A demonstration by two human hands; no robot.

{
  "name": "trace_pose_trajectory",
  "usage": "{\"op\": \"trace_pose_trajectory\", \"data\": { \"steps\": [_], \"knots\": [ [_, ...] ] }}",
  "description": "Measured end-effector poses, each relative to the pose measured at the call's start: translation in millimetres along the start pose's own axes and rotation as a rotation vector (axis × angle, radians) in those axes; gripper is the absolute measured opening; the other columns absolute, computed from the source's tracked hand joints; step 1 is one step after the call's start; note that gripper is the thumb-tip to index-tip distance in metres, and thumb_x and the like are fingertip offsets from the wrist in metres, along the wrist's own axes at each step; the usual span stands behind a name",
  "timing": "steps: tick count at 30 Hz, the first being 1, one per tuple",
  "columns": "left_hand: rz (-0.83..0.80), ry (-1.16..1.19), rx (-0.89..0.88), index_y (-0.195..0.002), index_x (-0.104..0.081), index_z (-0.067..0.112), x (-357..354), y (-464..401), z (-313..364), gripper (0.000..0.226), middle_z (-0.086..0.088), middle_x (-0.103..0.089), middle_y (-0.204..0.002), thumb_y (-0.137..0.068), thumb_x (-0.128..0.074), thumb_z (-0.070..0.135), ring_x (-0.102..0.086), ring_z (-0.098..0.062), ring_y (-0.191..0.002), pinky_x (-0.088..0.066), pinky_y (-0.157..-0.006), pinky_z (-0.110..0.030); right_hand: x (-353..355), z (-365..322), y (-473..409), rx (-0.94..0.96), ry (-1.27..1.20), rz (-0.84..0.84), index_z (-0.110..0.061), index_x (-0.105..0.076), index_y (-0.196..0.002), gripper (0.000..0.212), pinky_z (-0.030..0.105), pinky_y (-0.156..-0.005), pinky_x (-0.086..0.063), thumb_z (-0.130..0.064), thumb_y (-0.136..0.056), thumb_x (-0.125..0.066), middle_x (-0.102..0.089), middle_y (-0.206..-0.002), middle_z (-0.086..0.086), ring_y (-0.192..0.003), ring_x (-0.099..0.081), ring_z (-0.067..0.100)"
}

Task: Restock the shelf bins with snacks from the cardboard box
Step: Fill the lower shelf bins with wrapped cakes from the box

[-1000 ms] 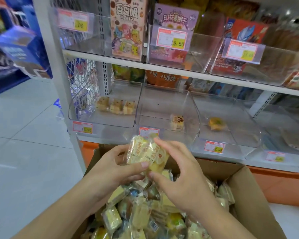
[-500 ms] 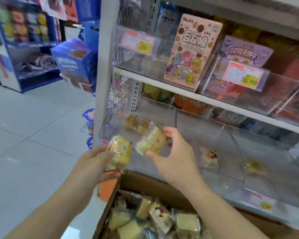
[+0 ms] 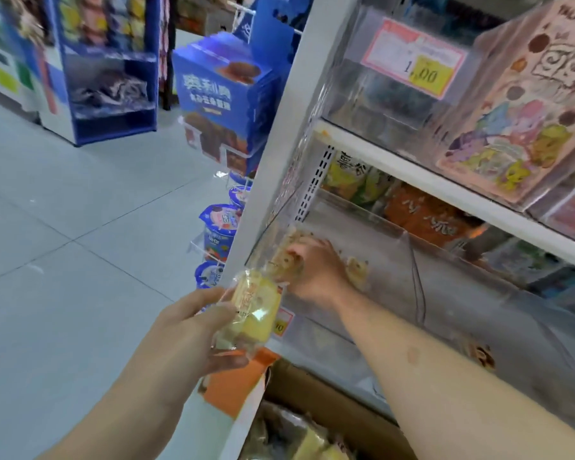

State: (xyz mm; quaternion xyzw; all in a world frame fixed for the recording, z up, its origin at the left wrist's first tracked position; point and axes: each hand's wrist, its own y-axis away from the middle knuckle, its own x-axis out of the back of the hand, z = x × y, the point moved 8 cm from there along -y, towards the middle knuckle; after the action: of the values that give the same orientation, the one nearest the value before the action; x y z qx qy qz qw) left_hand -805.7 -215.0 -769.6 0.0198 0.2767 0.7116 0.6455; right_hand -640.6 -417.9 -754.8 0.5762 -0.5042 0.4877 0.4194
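Two grips we note: left hand (image 3: 193, 330) clamps wrapped cake (image 3: 253, 310), long axis upright; right hand (image 3: 316, 270) inside clear bin (image 3: 395, 260), curled on snack pack (image 3: 287, 257).

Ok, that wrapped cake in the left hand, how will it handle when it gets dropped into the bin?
The wrapped cake looks light: the left hand holds it by its fingertips alone. Its clear film is glossy, so probably a bit slippery. It looks like soft sponge, so it likely dents if squeezed. Its blocky shape should lie flat, not roll.
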Motion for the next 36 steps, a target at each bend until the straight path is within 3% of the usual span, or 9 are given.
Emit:
{"op": "trace_pose_trajectory", "data": {
  "steps": [6, 9, 13, 16, 21, 25, 28, 32, 36],
  "knots": [
    [-0.032, 0.077, 0.016, -0.114, -0.074, 0.008, -8.3, 3.2, -1.6, 0.019, -0.026, -0.075, -0.110, -0.098, -0.066, 0.003, -0.076, -0.049, -0.079, -0.067, -0.067, -0.050, -1.4, 5.2, 10.4, -0.084, 0.055, -0.133, -0.037, -0.041, -0.159, 0.071, 0.045, -0.128, -0.019, -0.051, -0.095, -0.068, -0.026, -0.172, -0.005, -0.155, -0.019, 0.033],
    [-0.024, 0.106, 0.014, -0.110, -0.075, 0.011, -12.5, 8.5, 0.6, 0.015, -0.023, -0.077, -0.106, -0.099, -0.067, 0.004, -0.077, -0.048, -0.082, -0.066, -0.072, -0.051, 28.9, -3.0, 34.7, -0.065, -0.266, -0.028, -0.030, -0.057, -0.148, 0.048, 0.035, -0.119, -0.036, -0.024, -0.100, -0.062, -0.053, -0.155, 0.003, -0.146, -0.044, 0.029],
    [-0.068, 0.028, -0.018, -0.105, -0.080, 0.022, -27.9, 19.4, 5.9, 0.012, -0.013, -0.080, -0.099, -0.099, -0.071, 0.017, -0.075, -0.033, -0.069, -0.062, -0.067, -0.041, 67.5, -26.0, 91.9, 0.048, -0.925, -0.152, -0.033, -0.074, -0.125, 0.031, 0.036, -0.091, -0.051, -0.040, -0.097, -0.062, -0.075, -0.125, -0.001, -0.119, -0.069, 0.024],
    [-0.127, 0.030, -0.002, -0.105, -0.082, 0.020, -43.6, 30.0, 2.3, 0.013, -0.014, -0.079, -0.091, -0.094, -0.075, 0.025, -0.066, -0.030, -0.063, -0.056, -0.071, -0.042, 77.7, -39.1, 126.6, 0.170, -0.687, -0.338, -0.036, -0.070, -0.132, 0.036, 0.031, -0.097, -0.056, -0.032, -0.096, -0.076, -0.072, -0.128, -0.007, -0.116, -0.068, 0.010],
    [-0.187, 0.015, -0.027, -0.116, -0.074, 0.015, -61.6, 41.8, 3.3, 0.023, -0.013, -0.080, -0.104, -0.096, -0.074, 0.026, -0.079, -0.032, -0.083, -0.065, -0.084, -0.042, 93.3, -16.2, 144.0, 0.025, -0.722, -0.027, -0.032, -0.065, -0.122, 0.044, 0.040, -0.103, -0.057, -0.025, -0.085, -0.088, -0.071, -0.119, -0.009, -0.111, -0.069, 0.009],
    [-0.168, -0.010, -0.056, -0.125, -0.070, 0.018, -60.6, 40.4, 6.4, 0.029, -0.008, -0.080, -0.109, -0.098, -0.072, 0.029, -0.080, -0.030, -0.090, -0.065, -0.087, -0.042, 91.7, -33.8, 168.2, 0.171, -0.460, -0.095, -0.049, -0.051, -0.134, 0.072, 0.019, -0.107, -0.044, -0.054, -0.074, -0.090, -0.056, -0.132, -0.032, -0.127, -0.051, -0.010],
    [-0.205, -0.036, -0.082, -0.133, -0.066, 0.022, -64.0, 38.7, 7.4, 0.036, -0.003, -0.078, -0.117, -0.099, -0.070, 0.033, -0.079, -0.022, -0.098, -0.063, -0.094, -0.041, 100.8, -29.7, 161.6, 0.130, -0.425, 0.050, -0.046, -0.055, -0.127, 0.068, 0.010, -0.097, -0.043, -0.052, -0.071, -0.093, -0.060, -0.124, -0.031, -0.119, -0.052, -0.012],
    [-0.172, -0.398, -0.285, -0.145, -0.051, 0.048, -52.7, 28.3, 18.4, 0.047, 0.028, -0.059, -0.141, -0.099, -0.062, 0.052, -0.058, 0.004, -0.127, -0.043, -0.112, -0.028, 96.9, 3.2, 131.0, -0.044, -0.403, 0.118, -0.043, -0.059, -0.124, 0.061, 0.021, -0.093, -0.048, -0.048, -0.072, -0.092, -0.062, -0.119, -0.027, -0.112, -0.058, -0.003],
    [-0.187, -1.140, -0.539, -0.162, -0.014, 0.054, -51.1, 17.4, 15.4, 0.062, 0.040, -0.002, -0.163, -0.104, -0.035, 0.064, 0.002, 0.011, -0.154, -0.006, -0.130, -0.028, 69.9, 32.1, 98.4, -0.235, -0.260, 0.048, -0.035, -0.057, -0.130, 0.065, 0.032, -0.098, -0.052, -0.042, -0.075, -0.091, -0.062, -0.124, -0.015, -0.114, -0.059, 0.011]
  ]
}}
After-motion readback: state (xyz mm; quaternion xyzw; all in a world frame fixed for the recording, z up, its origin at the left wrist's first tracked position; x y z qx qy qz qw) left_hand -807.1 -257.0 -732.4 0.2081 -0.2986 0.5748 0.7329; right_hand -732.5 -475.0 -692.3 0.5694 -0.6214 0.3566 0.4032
